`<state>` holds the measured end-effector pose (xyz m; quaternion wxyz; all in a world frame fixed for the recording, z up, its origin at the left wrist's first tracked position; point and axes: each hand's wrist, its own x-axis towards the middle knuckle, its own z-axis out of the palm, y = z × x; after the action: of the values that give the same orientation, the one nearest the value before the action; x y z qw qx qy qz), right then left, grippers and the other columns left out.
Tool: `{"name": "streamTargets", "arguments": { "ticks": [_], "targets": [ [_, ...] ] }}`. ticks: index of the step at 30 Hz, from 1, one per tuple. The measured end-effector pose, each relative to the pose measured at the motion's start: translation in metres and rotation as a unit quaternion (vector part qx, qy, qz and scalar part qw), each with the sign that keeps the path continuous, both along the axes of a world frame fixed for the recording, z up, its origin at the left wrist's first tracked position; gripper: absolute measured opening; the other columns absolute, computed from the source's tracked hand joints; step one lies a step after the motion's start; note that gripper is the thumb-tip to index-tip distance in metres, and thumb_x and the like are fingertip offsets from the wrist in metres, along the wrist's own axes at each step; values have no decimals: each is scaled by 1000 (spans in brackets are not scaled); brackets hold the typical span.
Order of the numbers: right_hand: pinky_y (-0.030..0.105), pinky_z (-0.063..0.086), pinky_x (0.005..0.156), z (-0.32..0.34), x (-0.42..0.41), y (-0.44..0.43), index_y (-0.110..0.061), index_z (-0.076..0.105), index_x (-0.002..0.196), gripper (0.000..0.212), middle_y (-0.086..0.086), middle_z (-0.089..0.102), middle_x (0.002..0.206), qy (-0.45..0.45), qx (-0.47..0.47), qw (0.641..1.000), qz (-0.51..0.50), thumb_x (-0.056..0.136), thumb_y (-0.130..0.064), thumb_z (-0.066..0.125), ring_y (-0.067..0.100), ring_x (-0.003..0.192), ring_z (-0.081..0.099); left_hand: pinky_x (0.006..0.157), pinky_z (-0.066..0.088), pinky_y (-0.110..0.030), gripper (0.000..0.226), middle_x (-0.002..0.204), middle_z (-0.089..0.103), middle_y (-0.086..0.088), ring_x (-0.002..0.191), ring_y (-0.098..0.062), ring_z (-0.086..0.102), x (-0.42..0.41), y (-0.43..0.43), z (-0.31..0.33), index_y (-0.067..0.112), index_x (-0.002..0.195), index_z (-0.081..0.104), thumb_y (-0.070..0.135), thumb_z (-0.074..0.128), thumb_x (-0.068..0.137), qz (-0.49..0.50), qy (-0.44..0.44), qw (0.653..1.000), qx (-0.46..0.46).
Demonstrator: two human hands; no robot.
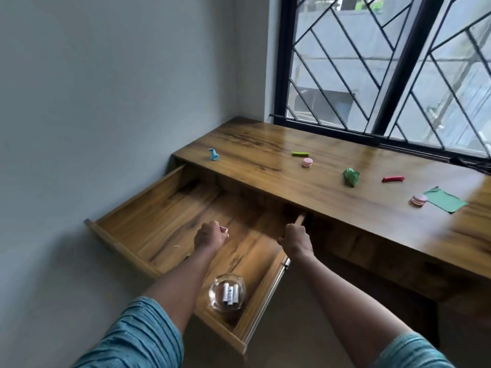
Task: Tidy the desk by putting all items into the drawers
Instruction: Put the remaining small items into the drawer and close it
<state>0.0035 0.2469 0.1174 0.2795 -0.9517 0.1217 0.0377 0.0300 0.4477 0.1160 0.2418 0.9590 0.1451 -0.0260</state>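
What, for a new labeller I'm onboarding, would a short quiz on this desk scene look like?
1. True or false: the glass bowl sits inside the open drawer.
2. The right hand has its grip on: A) the drawer's side wall; B) a red stick; C) the window bar.
3. What colour is the small item held in the left hand?
Key: 1 true; 2 A; 3 pink.
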Motion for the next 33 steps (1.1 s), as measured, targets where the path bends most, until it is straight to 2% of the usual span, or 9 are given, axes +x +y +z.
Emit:
{"name": "streamTargets", "arguments": {
  "ticks": [6, 9, 14, 17, 21, 25, 29, 31, 33],
  "targets": [
    [27, 41, 64, 1, -10, 58, -2, 66, 98, 17, 13, 65, 99, -9, 28, 999, 30, 87, -16, 65, 29, 93, 65, 74, 54, -28, 24, 104, 70, -8, 93, -23, 68, -19, 71, -2, 12, 104, 70, 30, 67, 87, 45, 20, 999, -17],
    [28, 48, 67, -8, -4, 90, -6, 67, 101, 19, 10, 65, 101, -1, 40, 998, 56, 85, -17, 68, 23, 92, 64, 63, 50, -22, 26, 101, 69, -8, 85, -17, 65, -14, 100, -8, 11, 109, 68, 26, 68, 87, 51, 30, 997, -41],
    [25, 55, 76, -30, 25, 151, -8, 68, 104, 21, 7, 67, 101, 5, 62, 994, 90, 83, -13, 70, 15, 88, 63, 73, 56, -25, 28, 102, 69, -7, 91, -19, 67, 14, 137, -26, 10, 109, 68, 26, 69, 85, 35, 58, 996, -57],
    [27, 57, 79, -46, 49, 193, -8, 65, 109, 27, 6, 67, 104, 17, 79, 992, 92, 83, -13, 70, 14, 89, 65, 67, 50, -22, 25, 103, 69, -7, 94, -19, 68, 41, 163, -43, 11, 107, 68, 24, 69, 86, 18, 80, 995, -53],
    [23, 56, 80, -69, 72, 242, -9, 64, 112, 28, 5, 66, 107, 51, 97, 992, 68, 84, -12, 68, 10, 87, 62, 61, 49, -21, 23, 100, 69, -6, 85, -15, 65, 74, 187, -71, 11, 104, 68, 24, 69, 86, -21, 118, 992, -44],
    [25, 56, 81, -93, 86, 278, -10, 63, 112, 29, 5, 64, 109, 96, 105, 990, 26, 84, -15, 69, 11, 91, 63, 75, 59, -29, 20, 93, 69, -5, 85, -17, 68, 93, 201, -94, 12, 100, 68, 24, 70, 85, -82, 172, 981, -27],
    [30, 58, 78, -111, 90, 307, -10, 65, 105, 21, 7, 68, 99, 110, 95, 989, 4, 85, -16, 68, 15, 86, 66, 67, 55, -26, 19, 94, 69, -6, 84, -18, 67, 105, 211, -105, 12, 99, 68, 27, 67, 87, -118, 186, 975, -8],
    [32, 58, 78, -117, 90, 318, -10, 66, 104, 17, 8, 68, 98, 116, 71, 991, 10, 88, -16, 64, 17, 86, 66, 72, 57, -29, 20, 97, 68, -8, 87, -20, 68, 108, 215, -108, 11, 100, 67, 27, 65, 89, -130, 190, 973, 9],
    [26, 55, 76, -121, 89, 327, -8, 64, 107, 17, 8, 66, 101, 116, 54, 991, 24, 92, -14, 58, 18, 88, 65, 79, 58, -32, 21, 101, 68, -9, 91, -23, 68, 111, 219, -112, 10, 102, 67, 27, 63, 89, -137, 195, 971, 23]
  ]
}}
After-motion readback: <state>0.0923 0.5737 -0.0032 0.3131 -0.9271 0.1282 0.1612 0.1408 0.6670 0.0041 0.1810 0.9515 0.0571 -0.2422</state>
